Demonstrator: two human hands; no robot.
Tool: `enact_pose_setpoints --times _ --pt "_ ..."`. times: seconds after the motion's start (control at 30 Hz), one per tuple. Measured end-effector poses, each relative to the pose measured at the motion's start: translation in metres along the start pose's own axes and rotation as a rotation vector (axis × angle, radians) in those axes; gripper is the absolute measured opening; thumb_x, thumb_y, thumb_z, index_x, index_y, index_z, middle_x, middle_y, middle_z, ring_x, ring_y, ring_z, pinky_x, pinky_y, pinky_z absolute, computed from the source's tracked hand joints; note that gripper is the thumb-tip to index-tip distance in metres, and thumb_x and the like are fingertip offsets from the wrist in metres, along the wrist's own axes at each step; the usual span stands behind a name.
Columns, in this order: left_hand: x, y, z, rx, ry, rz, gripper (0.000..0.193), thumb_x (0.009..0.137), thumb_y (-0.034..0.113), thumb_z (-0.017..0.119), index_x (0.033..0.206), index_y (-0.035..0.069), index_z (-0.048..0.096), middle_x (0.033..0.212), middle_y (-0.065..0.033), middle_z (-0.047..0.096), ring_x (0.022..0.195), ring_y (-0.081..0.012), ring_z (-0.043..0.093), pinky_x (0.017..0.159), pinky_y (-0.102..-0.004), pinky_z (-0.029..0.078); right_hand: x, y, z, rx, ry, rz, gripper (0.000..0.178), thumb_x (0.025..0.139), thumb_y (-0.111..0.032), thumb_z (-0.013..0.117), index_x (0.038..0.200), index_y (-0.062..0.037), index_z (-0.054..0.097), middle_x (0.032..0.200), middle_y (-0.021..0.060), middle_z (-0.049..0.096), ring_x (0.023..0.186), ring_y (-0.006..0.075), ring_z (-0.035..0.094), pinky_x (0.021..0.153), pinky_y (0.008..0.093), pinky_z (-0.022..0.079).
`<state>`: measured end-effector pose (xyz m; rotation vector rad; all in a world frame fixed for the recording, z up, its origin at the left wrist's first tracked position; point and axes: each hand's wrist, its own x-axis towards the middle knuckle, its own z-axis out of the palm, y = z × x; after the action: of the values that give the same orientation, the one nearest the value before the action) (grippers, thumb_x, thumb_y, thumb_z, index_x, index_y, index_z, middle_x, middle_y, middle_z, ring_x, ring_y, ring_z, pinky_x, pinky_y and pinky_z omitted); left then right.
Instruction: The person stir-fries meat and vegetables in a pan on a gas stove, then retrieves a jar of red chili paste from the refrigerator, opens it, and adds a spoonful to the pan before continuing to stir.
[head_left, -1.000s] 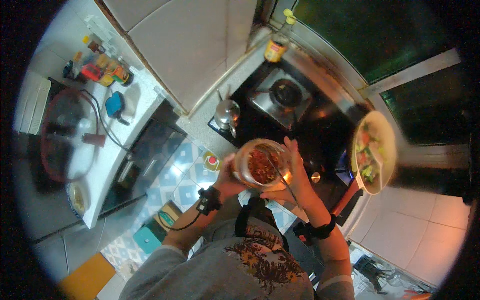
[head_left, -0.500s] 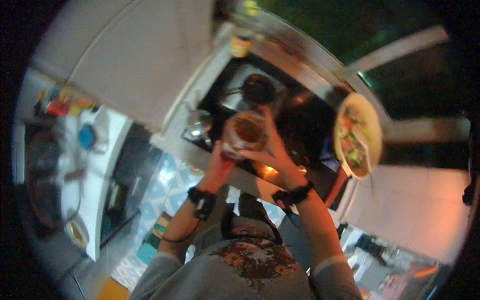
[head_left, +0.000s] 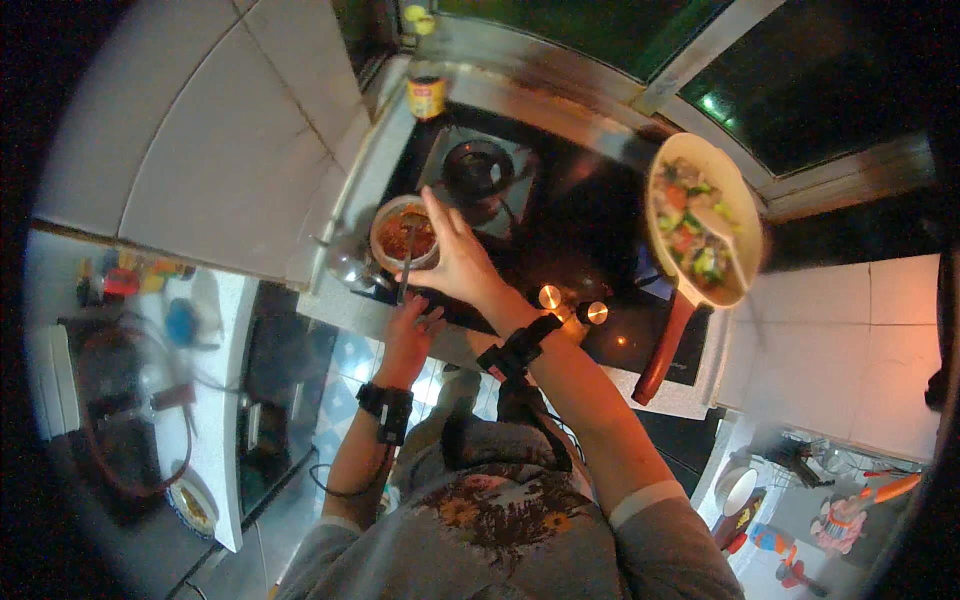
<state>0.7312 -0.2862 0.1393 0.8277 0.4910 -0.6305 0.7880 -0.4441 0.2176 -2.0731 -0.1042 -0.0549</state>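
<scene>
My right hand is curved around the side of a round jar of reddish-brown sauce, at the left front of the black hob. A thin spoon handle sticks out over the jar's near rim; the spoon's other end is hidden in the sauce. Just below that handle is my left hand, its fingers loosely bent and apart, with nothing clearly held. A cream pan with mixed vegetables and a pale spatula stands on the right, its brown handle pointing toward me.
Behind the jar is a burner on the black hob. A dark bottle with a yellow label stands at the back left corner. A shiny metal lidded item sits beside the jar. Two lit knobs are at the front.
The jar has moved left and is now held by my right hand alone. My left hand has come off it, down to the spoon handle's end. The view has turned slightly.
</scene>
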Motion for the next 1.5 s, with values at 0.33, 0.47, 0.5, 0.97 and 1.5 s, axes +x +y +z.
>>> enact_pose_setpoints --times 0.33,0.47,0.5,0.97,1.5 --pt "-0.048 -0.02 0.014 0.612 -0.112 -0.027 0.026 0.091 0.029 0.052 0.107 0.008 0.058 0.095 -0.0022 0.061 0.085 -0.013 0.058 0.074 -0.0277 0.046 -0.154 -0.042 -0.193 -0.703 0.196 -0.062 0.058 0.069 -0.025 0.075 0.119 -0.0034 0.054 0.134 0.0199 0.039 0.122 0.0392 0.039 0.099 0.0438 0.037" --pt "-0.048 -0.058 0.075 0.867 -0.345 -0.131 0.025 0.094 0.026 0.048 0.106 0.007 0.059 0.101 -0.004 0.062 0.095 -0.0139 0.057 0.081 -0.0293 0.046 -0.256 0.001 -0.32 -1.064 0.482 0.327 0.058 0.071 -0.024 0.073 0.122 -0.0044 0.052 0.132 0.0201 0.041 0.121 0.0376 0.041 0.096 0.0426 0.04" --pt "-0.056 -0.07 0.09 0.869 -0.521 0.039 0.031 0.094 0.026 0.049 0.118 0.008 0.052 0.11 -0.006 0.059 0.099 -0.0148 0.056 0.084 -0.0303 0.046 -0.281 0.015 -0.338 -1.208 0.46 0.392 0.06 0.072 -0.024 0.073 0.124 -0.0046 0.05 0.132 0.0198 0.041 0.12 0.0378 0.042 0.096 0.0422 0.04" --pt "-0.097 -0.189 0.213 0.781 -0.51 -0.298 0.051 0.086 0.025 0.063 0.127 0.009 0.038 0.108 -0.005 0.055 0.087 -0.0136 0.061 0.066 -0.0247 0.053 -0.319 0.12 -0.364 -0.782 0.367 0.397 0.045 0.086 -0.016 0.056 0.13 -0.0196 0.046 0.089 0.019 0.059 0.076 0.0355 0.06 0.065 0.0439 0.048" --pt "-0.064 -0.182 0.245 0.604 -0.629 -0.471 0.03 0.084 0.017 0.065 0.105 0.008 0.044 0.077 -0.0041 0.055 0.059 -0.0132 0.055 0.051 -0.028 0.047 -0.315 -0.04 -0.339 -0.726 0.115 0.56 0.034 0.081 -0.007 0.06 0.114 -0.0121 0.062 0.079 0.0223 0.06 0.064 0.0334 0.061 0.059 0.0381 0.049"
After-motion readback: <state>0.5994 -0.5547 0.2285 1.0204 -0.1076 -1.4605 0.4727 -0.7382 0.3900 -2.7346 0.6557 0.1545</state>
